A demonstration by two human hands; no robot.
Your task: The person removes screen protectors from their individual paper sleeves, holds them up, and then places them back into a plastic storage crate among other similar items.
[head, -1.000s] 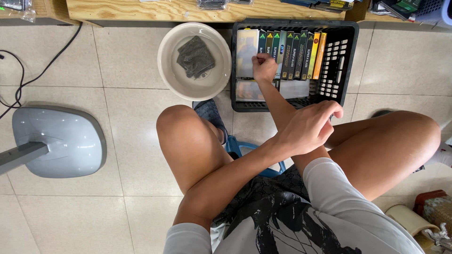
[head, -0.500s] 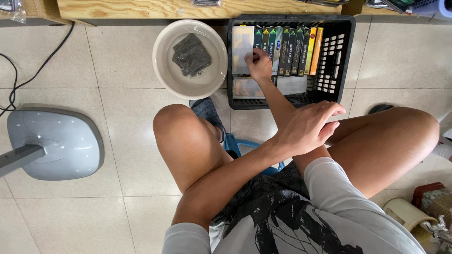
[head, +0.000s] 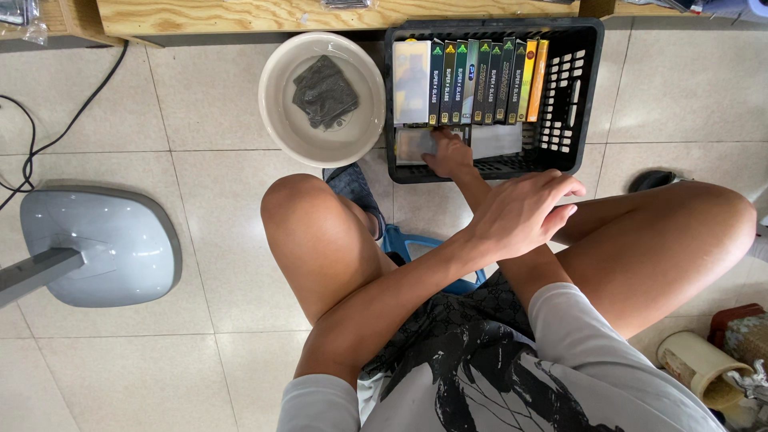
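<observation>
Flat pale packet (head: 414, 146) lies in the near row of the black crate (head: 588, 96), at its left end, below the upright row of slim boxes (head: 480, 80); a second pale packet (head: 496, 140) lies to its right in the same near row. A second ago one hand was up at the upright row, touching the box tops; half a second ago it was on its way down; now it is lower, at the near row; reading: the reach has shifted from the standing boxes to the flat packets at the crate's front.

Right hand (head: 450, 154) sits between the two packets, its arm passing under the other forearm; fingers (head: 438, 138) are curled down onto the right edge of the left packet, touching it; whether they pinch it or only press on it cannot be told, as the hand's back hides the tips.

Left hand (head: 524, 212) hangs above the knees, nearer than the crate and apart from it; fingers loosely spread, holding nothing; about where it was before.

Outward: round white basin (head: 284, 120) just left of the crate, dark cloth (head: 324, 92) lying in it; wooden bench (head: 240, 14) edge beyond both; grey stand base (head: 96, 248) on the tiled floor (head: 200, 208) well to the left; blue stool (head: 400, 240) under the sitter.
</observation>
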